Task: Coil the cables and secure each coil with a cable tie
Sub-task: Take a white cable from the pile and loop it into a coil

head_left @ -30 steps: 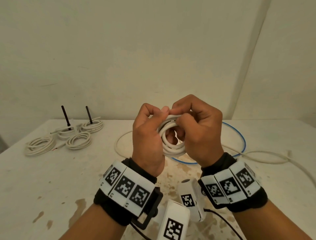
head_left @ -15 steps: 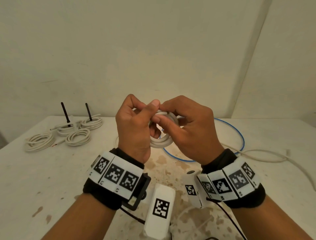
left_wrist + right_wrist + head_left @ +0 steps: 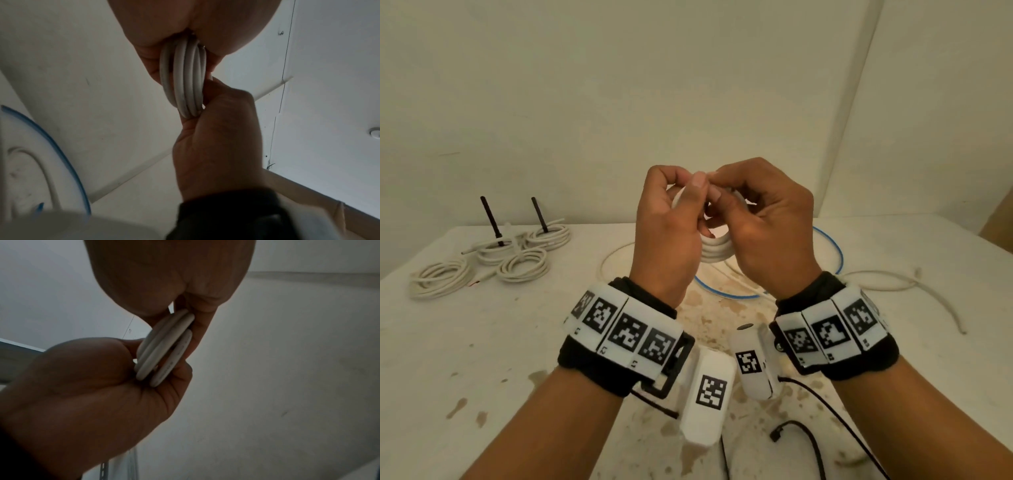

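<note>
White cable, wound into a small coil [image 3: 717, 251], sits pinched between both hands above the middle of the desk [image 3: 482, 342]. Compared with a moment ago the left hand [image 3: 667, 236] and right hand [image 3: 767, 236] have lifted it higher, and their fingers [image 3: 700, 181] now meet at its top, curled round the loops. No tie shows on it yet; I'd guess they're readying it for one. Finished coils [image 3: 522, 265] lie by the far left corner.
</note>
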